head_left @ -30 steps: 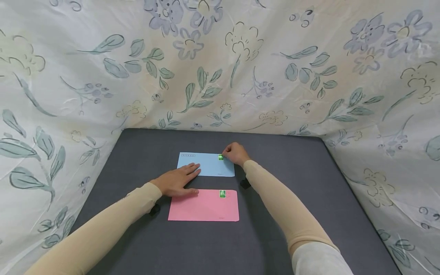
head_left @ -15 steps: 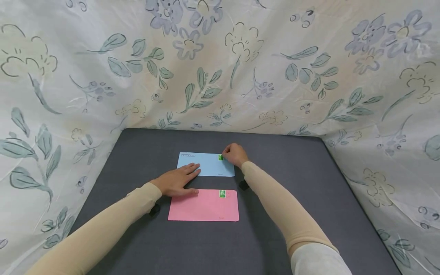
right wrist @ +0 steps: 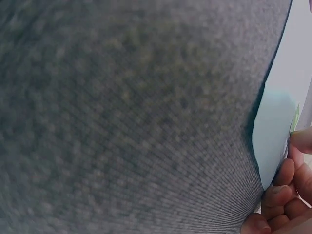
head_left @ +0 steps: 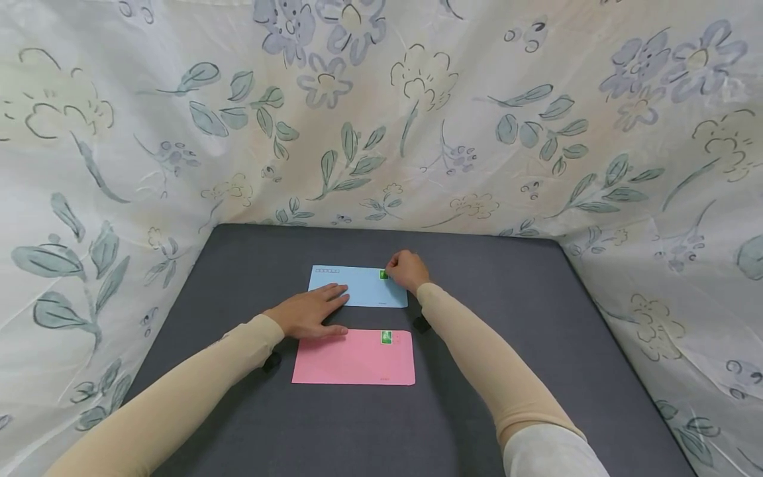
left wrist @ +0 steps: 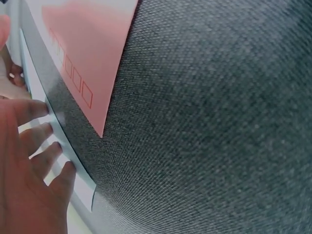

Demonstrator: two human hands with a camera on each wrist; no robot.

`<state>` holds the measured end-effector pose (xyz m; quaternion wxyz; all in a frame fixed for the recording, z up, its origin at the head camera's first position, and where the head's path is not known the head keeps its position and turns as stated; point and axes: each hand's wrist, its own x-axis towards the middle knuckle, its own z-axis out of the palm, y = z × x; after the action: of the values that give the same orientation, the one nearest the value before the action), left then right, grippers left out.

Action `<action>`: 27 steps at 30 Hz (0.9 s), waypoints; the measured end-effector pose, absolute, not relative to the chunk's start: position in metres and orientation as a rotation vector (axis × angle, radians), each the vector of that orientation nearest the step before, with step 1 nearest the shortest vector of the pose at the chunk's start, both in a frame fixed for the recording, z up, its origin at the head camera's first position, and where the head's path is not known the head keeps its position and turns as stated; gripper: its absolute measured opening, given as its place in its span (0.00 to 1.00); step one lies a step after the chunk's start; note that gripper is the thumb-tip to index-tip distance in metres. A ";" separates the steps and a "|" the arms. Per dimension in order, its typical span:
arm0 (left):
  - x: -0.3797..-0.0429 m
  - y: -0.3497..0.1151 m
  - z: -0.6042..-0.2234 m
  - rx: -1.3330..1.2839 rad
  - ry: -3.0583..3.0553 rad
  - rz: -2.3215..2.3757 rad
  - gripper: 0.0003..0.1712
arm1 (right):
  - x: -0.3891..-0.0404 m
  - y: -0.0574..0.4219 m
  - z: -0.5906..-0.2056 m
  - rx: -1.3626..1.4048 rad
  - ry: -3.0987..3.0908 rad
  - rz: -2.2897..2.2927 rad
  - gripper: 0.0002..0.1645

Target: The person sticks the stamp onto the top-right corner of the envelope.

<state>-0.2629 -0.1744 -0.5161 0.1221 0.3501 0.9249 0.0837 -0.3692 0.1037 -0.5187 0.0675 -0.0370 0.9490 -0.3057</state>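
Note:
A blue envelope (head_left: 363, 291) lies flat on the dark table, with a small green stamp (head_left: 383, 274) at its upper right corner. My left hand (head_left: 306, 311) rests with spread, straight fingers on the envelope's lower left part; its thumb reaches over the top edge of a pink envelope (head_left: 352, 364). At the blue envelope's right end, my right hand (head_left: 408, 270) pinches the stamp's edge between thumb and index finger. Seen from the right wrist, the green stamp (right wrist: 295, 118) stands tilted at the fingertips, while the other fingers curl beside the envelope's corner.
The pink envelope, nearer to me, bears its own green stamp (head_left: 386, 337) at the upper right. Dark grey cloth covers the table (head_left: 250, 424). A floral curtain (head_left: 357, 159) hangs behind and on both sides.
My right hand shifts slightly, and its fingers cover a little more of the blue envelope's stamp. The left hand and both envelopes hold their places.

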 end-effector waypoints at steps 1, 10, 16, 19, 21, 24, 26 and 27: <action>-0.263 -0.174 -0.516 1.021 2.700 0.244 0.57 | -0.369 0.104 -0.519 -0.110 2.864 -0.915 0.08; -0.262 -0.168 -0.506 0.996 2.700 0.211 0.55 | -0.366 0.103 -0.520 -0.105 2.883 -0.906 0.08; -0.269 -0.152 -0.505 1.046 2.729 0.163 0.55 | -0.368 0.104 -0.521 -0.098 2.887 -0.894 0.08; -0.274 -0.140 -0.507 1.096 2.712 0.170 0.57 | -0.369 0.105 -0.522 -0.101 2.895 -0.897 0.08; -0.277 -0.132 -0.509 1.127 2.698 0.177 0.57 | -0.370 0.105 -0.523 -0.105 2.901 -0.898 0.08; -0.282 -0.120 -0.510 1.147 2.691 0.162 0.58 | -0.372 0.104 -0.526 -0.110 2.915 -0.881 0.08; -0.285 -0.114 -0.511 1.145 2.688 0.130 0.59 | -0.373 0.103 -0.527 -0.119 2.920 -0.866 0.08; -0.287 -0.112 -0.512 1.140 2.687 0.114 0.59 | -0.374 0.102 -0.528 -0.123 2.925 -0.858 0.08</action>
<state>-0.2872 -0.1121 -0.5121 0.1103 0.3878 0.9143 0.0389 -0.3743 0.1024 -0.5282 0.0453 -0.0403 0.9578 -0.2810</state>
